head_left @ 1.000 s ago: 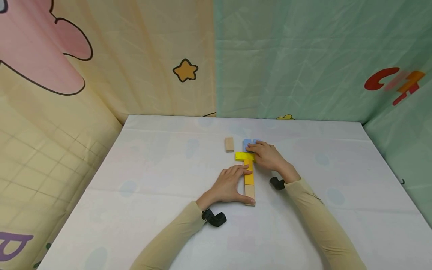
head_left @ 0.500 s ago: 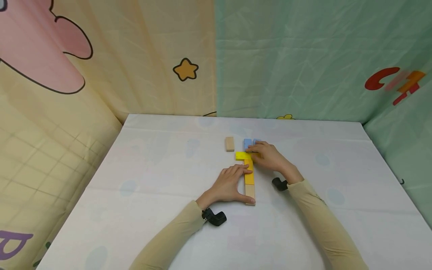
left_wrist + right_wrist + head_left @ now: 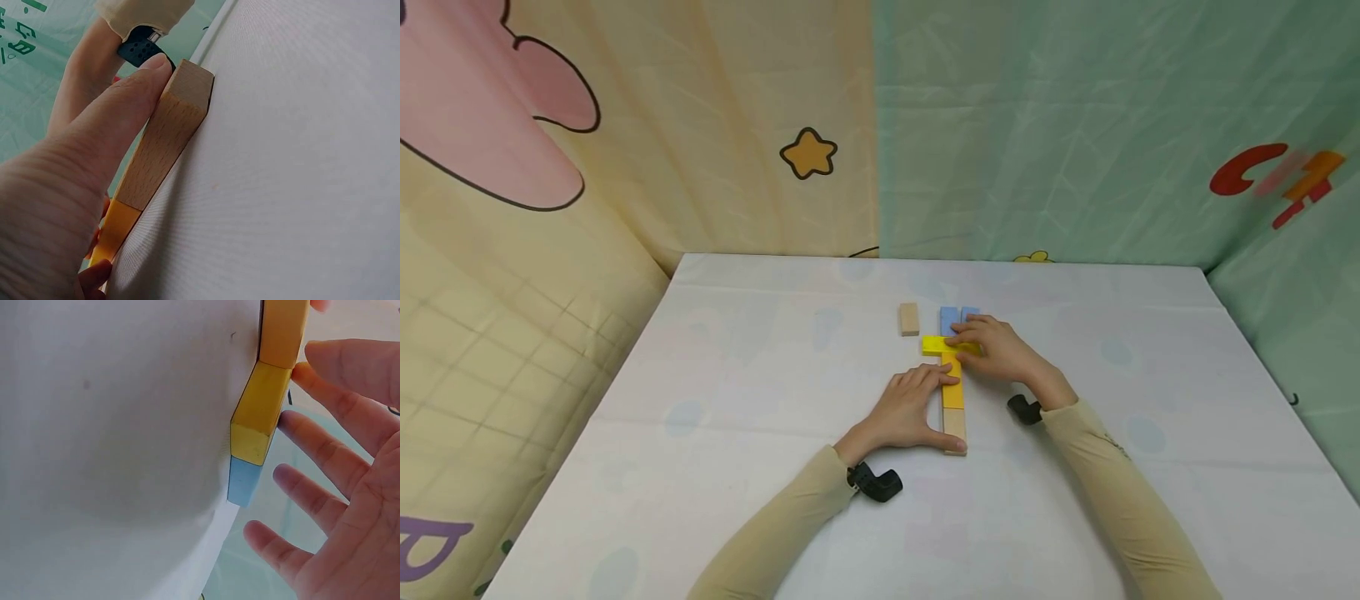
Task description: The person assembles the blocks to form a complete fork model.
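Toy blocks lie flat on the table in a T-like figure. In the head view a yellow block (image 3: 933, 344) lies crosswise, with an orange block (image 3: 952, 395) running from it towards the person. A plain wooden block (image 3: 954, 422) ends that stem, and two blue blocks (image 3: 949, 317) stand side by side beyond the yellow one. My left hand (image 3: 905, 411) spans the stem, thumb on the wooden block's near end and fingertips on the orange. The fingers of my right hand (image 3: 997, 350) are spread, their tips on the yellow block, partly hiding it and the right blue block.
A loose wooden block (image 3: 909, 319) lies left of the blue blocks, apart from them. The white-covered table (image 3: 760, 358) extends to both sides, and patterned curtains (image 3: 1045, 125) hang behind and beside it. Each wrist wears a black camera (image 3: 876, 483).
My right hand has shifted slightly to the right and its fingers have parted, so more of the yellow block's right end shows. My left hand has kept its place on the stem.
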`<state>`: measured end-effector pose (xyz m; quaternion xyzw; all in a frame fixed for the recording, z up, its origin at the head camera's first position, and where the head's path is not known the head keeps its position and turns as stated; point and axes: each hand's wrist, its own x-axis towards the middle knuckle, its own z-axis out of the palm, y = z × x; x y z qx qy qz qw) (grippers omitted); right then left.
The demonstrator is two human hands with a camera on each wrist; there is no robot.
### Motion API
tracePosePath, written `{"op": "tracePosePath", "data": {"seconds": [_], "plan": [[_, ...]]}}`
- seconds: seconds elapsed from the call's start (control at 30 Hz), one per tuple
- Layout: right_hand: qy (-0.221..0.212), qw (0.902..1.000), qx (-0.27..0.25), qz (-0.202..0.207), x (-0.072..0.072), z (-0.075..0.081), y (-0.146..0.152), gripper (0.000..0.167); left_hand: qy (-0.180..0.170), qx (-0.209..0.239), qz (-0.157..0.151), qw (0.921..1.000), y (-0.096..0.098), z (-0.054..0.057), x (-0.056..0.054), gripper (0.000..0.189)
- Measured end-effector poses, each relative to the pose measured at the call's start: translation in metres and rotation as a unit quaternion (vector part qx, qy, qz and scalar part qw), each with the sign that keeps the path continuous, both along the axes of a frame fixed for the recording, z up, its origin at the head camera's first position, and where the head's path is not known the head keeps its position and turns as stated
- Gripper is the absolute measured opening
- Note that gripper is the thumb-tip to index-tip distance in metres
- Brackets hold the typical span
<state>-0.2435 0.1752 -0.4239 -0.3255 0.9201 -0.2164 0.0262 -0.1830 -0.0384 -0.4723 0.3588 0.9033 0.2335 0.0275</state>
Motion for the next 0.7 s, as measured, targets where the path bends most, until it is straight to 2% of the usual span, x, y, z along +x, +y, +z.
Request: {"op": "tracePosePath", "data": {"seconds": [0.3,0.7], "plan": [[0.010,0.9999,0.008,-0.005,-0.0017,-0.0035,0.0003,0.033,-0.001,-0.004,0.000,1.0000,0.0005,0.0002,-0.0005,0.094],[-0.007,0.9996,0.019,-0.019,-0.0015,-0.0003,-0.0006,0.035,-0.005,-0.003,-0.002,1.0000,-0.0002,0.0020,0.0002,0.095]]}}
